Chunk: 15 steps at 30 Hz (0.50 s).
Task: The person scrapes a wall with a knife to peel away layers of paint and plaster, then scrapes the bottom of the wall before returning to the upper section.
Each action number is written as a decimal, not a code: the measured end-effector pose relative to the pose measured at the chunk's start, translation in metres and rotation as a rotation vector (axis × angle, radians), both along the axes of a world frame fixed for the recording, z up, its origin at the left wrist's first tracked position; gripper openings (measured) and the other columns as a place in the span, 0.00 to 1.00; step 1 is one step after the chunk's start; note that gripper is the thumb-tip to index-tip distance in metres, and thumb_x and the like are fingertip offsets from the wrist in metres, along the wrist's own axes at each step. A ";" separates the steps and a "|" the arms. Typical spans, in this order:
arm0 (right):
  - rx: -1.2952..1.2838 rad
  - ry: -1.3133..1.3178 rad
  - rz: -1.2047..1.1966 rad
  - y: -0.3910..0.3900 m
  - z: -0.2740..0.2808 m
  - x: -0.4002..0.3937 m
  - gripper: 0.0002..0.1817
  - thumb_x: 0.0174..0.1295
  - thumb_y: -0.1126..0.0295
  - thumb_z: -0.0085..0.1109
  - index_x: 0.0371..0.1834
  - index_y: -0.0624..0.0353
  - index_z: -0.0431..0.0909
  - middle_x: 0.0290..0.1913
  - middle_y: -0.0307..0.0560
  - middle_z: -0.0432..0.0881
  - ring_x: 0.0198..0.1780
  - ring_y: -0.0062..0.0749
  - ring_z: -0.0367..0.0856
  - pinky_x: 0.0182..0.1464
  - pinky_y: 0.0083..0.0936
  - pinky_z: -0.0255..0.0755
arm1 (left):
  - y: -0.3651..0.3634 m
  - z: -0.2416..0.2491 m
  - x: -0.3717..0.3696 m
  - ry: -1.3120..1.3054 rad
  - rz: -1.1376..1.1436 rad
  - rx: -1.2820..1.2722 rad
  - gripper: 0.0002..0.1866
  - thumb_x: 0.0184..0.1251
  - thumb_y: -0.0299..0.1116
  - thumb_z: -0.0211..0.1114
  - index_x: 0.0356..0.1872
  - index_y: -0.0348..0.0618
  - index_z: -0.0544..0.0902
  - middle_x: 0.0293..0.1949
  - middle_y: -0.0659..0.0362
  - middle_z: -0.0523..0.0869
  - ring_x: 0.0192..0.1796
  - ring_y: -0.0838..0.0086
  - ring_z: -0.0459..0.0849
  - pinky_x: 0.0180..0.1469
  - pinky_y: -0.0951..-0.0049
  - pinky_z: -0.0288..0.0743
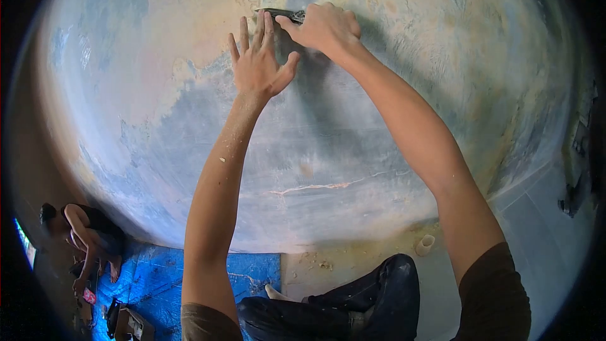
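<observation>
My right hand (pixel 327 27) is closed around a dark scraper (pixel 283 13), its thin blade pointing left along the mottled wall (pixel 303 145). Most of the handle is hidden by my fingers. My left hand (pixel 259 63) is spread open just left of it, with the middle fingertips touching or lying very near the blade. Around both hands the wall's coating is patchy, yellowish above and grey-blue below. Small pale flakes stick to my left forearm.
A crouching person (pixel 88 237) is at the lower left beside a blue tarp (pixel 158 284) and an open box (pixel 134 325). Below the wall, crumbs lie on the floor near my bent legs (pixel 353 300). A pale cup (pixel 425 244) stands to their right.
</observation>
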State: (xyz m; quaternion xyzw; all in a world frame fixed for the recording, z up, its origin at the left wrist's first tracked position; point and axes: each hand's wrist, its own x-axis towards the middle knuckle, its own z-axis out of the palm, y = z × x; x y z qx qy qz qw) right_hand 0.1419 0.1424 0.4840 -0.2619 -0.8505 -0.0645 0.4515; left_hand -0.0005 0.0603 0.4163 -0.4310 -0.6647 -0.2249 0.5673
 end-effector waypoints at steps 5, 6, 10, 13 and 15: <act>-0.040 0.020 0.005 -0.002 0.009 -0.001 0.39 0.62 0.30 0.51 0.35 0.60 0.89 0.32 0.53 0.88 0.36 0.46 0.89 0.40 0.42 0.79 | 0.003 0.009 -0.004 -0.006 0.036 -0.006 0.51 0.63 0.65 0.51 0.82 0.50 0.46 0.82 0.60 0.51 0.84 0.57 0.41 0.82 0.47 0.30; -0.021 0.031 0.009 0.000 0.010 -0.003 0.38 0.62 0.30 0.52 0.36 0.59 0.89 0.32 0.53 0.89 0.36 0.46 0.89 0.39 0.42 0.79 | 0.003 0.011 -0.004 -0.010 0.043 -0.007 0.51 0.62 0.65 0.51 0.82 0.50 0.46 0.82 0.60 0.51 0.84 0.58 0.41 0.82 0.47 0.30; 0.014 0.035 -0.014 0.001 0.014 -0.005 0.36 0.63 0.32 0.52 0.37 0.57 0.90 0.33 0.50 0.89 0.36 0.42 0.90 0.35 0.38 0.79 | 0.006 0.014 -0.007 -0.016 0.023 0.005 0.52 0.62 0.64 0.52 0.82 0.50 0.46 0.83 0.60 0.51 0.84 0.58 0.42 0.82 0.48 0.30; -0.006 0.008 -0.028 -0.003 0.019 -0.002 0.34 0.64 0.33 0.52 0.37 0.55 0.90 0.35 0.49 0.89 0.38 0.40 0.90 0.35 0.36 0.80 | 0.008 0.017 -0.007 -0.039 -0.008 0.016 0.51 0.62 0.62 0.52 0.82 0.49 0.46 0.83 0.60 0.50 0.84 0.58 0.42 0.82 0.48 0.30; -0.011 0.015 -0.025 -0.004 0.022 -0.002 0.34 0.63 0.33 0.53 0.38 0.55 0.90 0.36 0.49 0.89 0.40 0.41 0.90 0.38 0.37 0.80 | 0.011 0.022 -0.008 -0.034 0.003 0.029 0.51 0.62 0.63 0.52 0.82 0.49 0.47 0.83 0.60 0.51 0.84 0.58 0.43 0.82 0.48 0.31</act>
